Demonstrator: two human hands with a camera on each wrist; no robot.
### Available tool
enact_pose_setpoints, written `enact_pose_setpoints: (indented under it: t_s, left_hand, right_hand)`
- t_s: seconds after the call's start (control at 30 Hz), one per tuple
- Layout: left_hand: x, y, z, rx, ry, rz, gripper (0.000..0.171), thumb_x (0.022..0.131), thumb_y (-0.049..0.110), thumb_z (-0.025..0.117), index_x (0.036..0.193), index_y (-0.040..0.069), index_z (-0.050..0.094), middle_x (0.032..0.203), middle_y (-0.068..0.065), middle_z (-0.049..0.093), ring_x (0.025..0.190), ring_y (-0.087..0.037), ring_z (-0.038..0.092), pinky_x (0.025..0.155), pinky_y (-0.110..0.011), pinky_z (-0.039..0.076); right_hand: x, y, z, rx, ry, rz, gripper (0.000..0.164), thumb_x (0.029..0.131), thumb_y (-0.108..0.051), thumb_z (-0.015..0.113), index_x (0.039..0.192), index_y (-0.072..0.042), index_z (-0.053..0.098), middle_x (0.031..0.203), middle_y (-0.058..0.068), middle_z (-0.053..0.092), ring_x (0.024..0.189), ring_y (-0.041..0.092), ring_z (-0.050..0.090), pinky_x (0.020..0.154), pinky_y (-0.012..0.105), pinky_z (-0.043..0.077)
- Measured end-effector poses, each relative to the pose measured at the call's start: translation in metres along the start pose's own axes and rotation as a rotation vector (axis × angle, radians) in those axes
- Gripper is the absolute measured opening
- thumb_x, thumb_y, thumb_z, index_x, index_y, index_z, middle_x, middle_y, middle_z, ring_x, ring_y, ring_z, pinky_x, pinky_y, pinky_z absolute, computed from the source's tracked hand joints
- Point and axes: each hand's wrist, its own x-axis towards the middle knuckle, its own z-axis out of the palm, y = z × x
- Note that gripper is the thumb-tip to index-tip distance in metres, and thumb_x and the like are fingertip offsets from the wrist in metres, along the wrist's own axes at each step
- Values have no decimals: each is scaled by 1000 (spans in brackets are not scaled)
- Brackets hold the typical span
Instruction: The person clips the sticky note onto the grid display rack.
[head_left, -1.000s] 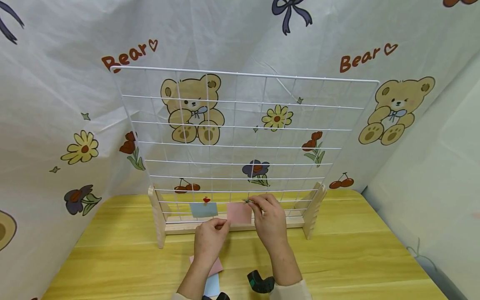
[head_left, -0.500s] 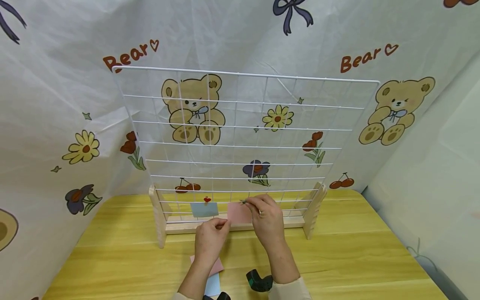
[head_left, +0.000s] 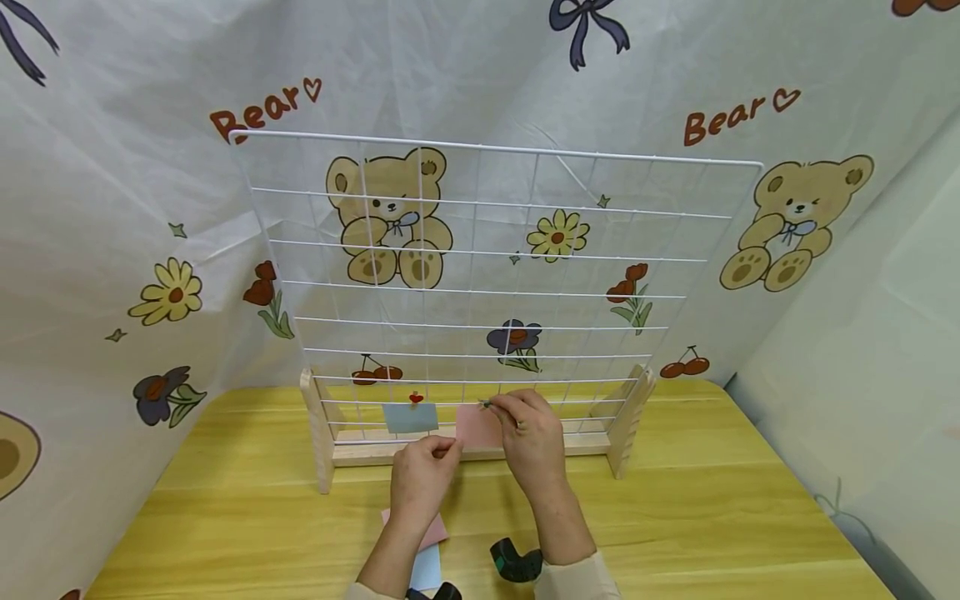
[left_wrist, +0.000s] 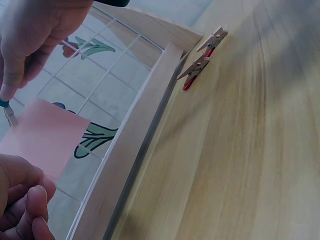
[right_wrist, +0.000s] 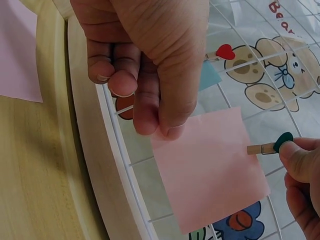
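My left hand [head_left: 422, 482] pinches the lower left corner of a square pink paper note [head_left: 477, 427], which lies against the white wire grid [head_left: 495, 357]. At the note's top edge my right hand [head_left: 536, 442] pinches a small wooden clothespin [right_wrist: 262, 148] with a green decoration between thumb and fingers. The clothespin's tip overlaps the note's edge in the right wrist view. To the left, a blue paper note [head_left: 411, 419] hangs on the grid under a clothespin with a red heart [head_left: 416, 398].
Wooden feet [head_left: 317, 433] carry the grid on the wood-grain table [head_left: 712, 500]. More pink [head_left: 435, 533] and blue paper [head_left: 426, 569] lies near the left forearm. Two clothespins with red parts [left_wrist: 194, 72] lie beside the stand's base. A bear-print cloth [head_left: 480, 92] hangs behind.
My right hand has shifted slightly left along the pink note's top edge with the clothespin. The left hand keeps its hold on the corner, nearly still.
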Motion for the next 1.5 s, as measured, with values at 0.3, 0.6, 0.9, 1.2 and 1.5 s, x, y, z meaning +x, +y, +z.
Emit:
enact_pose_setpoints:
  t_s: [0.3,0.6,0.9,1.2,1.5]
  left_hand:
    - [0,0,0,7,13,9,12,88,22,80,84,10,82,70,1,75,57,-4,58,51,-21,45]
    - [-1,2,-1,3,6,0,14,90,23,79,85,10,82,72,0,76,60,-5,60,52,-21,46]
    - [0,3,-2,2,1,6,15,90,23,78,86,10,82,73,-1,76,59,-4,59,52,-21,46]
    - [1,3,-3,-9,0,5,14,90,23,78,86,10,82,72,-1,75,56,-4,57,50,-21,45]
    - [1,2,-2,-15,3,19,14,91,22,78,87,9,82,73,-2,76,57,-3,60,50,-21,47]
  right_hand:
    - [-2,0,2,-13,-8,14,7,82,-5,83,86,-10,80,84,2,71,78,18,72,66,27,59]
    - [-3,2,4,-24,-16,13,6,83,-6,82,86,-10,80,84,2,70,78,18,71,66,28,59]
    - [-4,3,5,-25,-20,25,6,83,-5,82,87,-9,80,84,3,70,77,17,70,65,29,59]
    - [-5,1,7,-18,-17,33,9,83,-6,82,91,-10,80,84,4,69,75,17,69,63,30,58]
    - [-4,-3,6,-20,-39,46,13,84,-7,82,97,-10,81,87,5,68,76,18,69,64,31,58]
